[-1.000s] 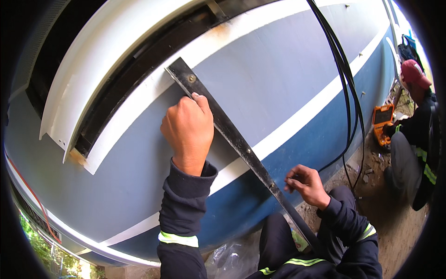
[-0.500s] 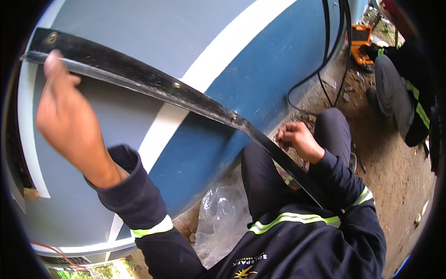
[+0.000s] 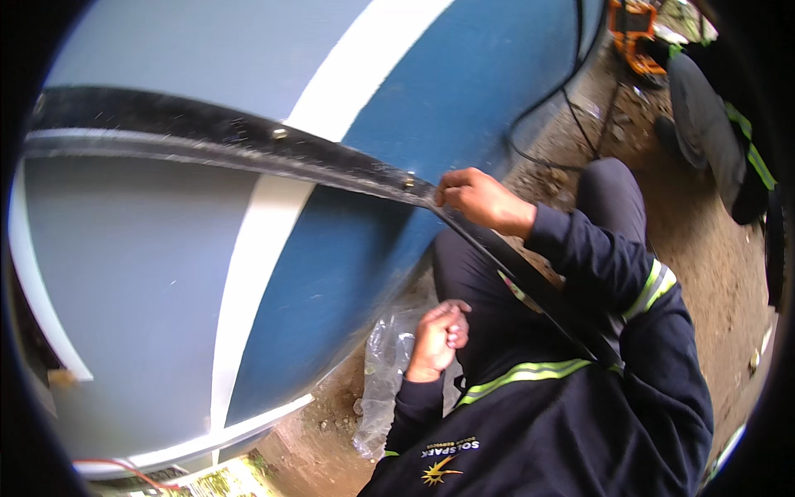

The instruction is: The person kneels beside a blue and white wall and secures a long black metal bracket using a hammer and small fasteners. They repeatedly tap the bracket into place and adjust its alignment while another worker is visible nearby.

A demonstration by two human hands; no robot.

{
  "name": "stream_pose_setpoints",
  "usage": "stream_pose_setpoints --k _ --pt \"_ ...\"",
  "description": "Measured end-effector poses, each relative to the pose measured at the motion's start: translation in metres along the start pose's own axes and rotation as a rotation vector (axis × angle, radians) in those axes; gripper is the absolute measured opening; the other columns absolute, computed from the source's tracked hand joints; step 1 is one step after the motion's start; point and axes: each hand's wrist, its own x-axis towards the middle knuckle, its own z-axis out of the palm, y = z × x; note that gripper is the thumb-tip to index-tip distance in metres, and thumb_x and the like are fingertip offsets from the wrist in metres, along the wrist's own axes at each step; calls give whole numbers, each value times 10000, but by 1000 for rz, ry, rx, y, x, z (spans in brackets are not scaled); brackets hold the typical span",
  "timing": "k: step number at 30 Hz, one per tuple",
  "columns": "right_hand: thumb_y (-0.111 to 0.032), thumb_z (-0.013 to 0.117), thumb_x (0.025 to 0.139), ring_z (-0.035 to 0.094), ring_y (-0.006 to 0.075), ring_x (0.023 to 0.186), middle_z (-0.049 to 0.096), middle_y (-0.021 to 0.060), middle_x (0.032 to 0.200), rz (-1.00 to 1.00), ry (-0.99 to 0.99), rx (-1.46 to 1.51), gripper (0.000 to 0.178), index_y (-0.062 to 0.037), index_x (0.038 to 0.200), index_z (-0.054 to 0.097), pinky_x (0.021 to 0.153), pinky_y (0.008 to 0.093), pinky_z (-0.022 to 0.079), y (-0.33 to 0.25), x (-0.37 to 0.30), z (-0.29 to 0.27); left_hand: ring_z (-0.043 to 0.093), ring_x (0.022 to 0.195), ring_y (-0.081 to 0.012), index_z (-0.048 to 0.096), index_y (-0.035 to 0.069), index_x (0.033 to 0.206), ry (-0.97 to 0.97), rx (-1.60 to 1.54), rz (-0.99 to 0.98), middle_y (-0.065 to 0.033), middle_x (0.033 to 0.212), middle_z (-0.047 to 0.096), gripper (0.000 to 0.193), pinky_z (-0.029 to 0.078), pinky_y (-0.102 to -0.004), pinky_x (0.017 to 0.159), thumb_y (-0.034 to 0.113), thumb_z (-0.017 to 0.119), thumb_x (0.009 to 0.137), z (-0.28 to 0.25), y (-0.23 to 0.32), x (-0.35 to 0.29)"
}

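A long black metal angle bar [image 3: 190, 124] runs from the far left to the middle, its top scuffed and dusty. Brass-coloured bolts show in it, one bolt [image 3: 280, 133] midway and another bolt [image 3: 408, 180] near its right part, where the bar appears to bend down toward my lap. My right hand [image 3: 484, 200] is closed, fingertips touching the bar just right of that second bolt; anything between them is hidden. My left hand [image 3: 439, 338] is over my left thigh, away from the bar, fingers curled together. What it holds, if anything, cannot be made out.
A blue and grey wall [image 3: 389, 108] with white stripes stands behind the bar. Black cables [image 3: 571, 91] hang at its right. Clear plastic sheeting [image 3: 381, 373] lies by my leg. At the far right another person [image 3: 704, 116] crouches beside an orange case [image 3: 633, 37] on the dirt ground.
My left hand has left the bar's far left end and come down over my thigh. My right hand has moved up and left onto the bar near the bolt. The view has shifted.
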Motion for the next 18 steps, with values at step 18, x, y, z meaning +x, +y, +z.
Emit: stream_pose_setpoints --k 18 --pt "35 741 889 771 276 797 754 131 965 -862 594 -100 172 -17 1052 717 682 354 597 -161 43 4 431 699 -10 662 36 963 158 854 728 80 752 508 140 350 -218 635 121 605 1059 52 34 4"
